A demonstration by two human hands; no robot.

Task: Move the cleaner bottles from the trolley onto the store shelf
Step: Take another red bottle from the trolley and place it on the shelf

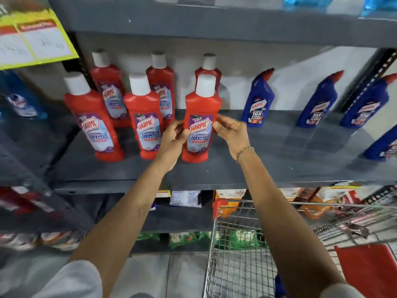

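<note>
Red plastic cleaner bottle (pixel 200 123) with white cap stands on the grey shelf (pixel 257 168); our left hand (pixel 174 138) and right hand (pixel 231 132) each close a grip on its sides.

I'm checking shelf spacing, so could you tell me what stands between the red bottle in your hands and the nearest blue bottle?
Nothing: in the head view, only bare grey shelf separates the red white-capped bottle from the nearest blue red-nozzled bottle.

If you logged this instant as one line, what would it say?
step: placing | item: red cleaner bottle, upright on grey shelf | left hand: on its side | right hand: on its side | trolley: below
</note>
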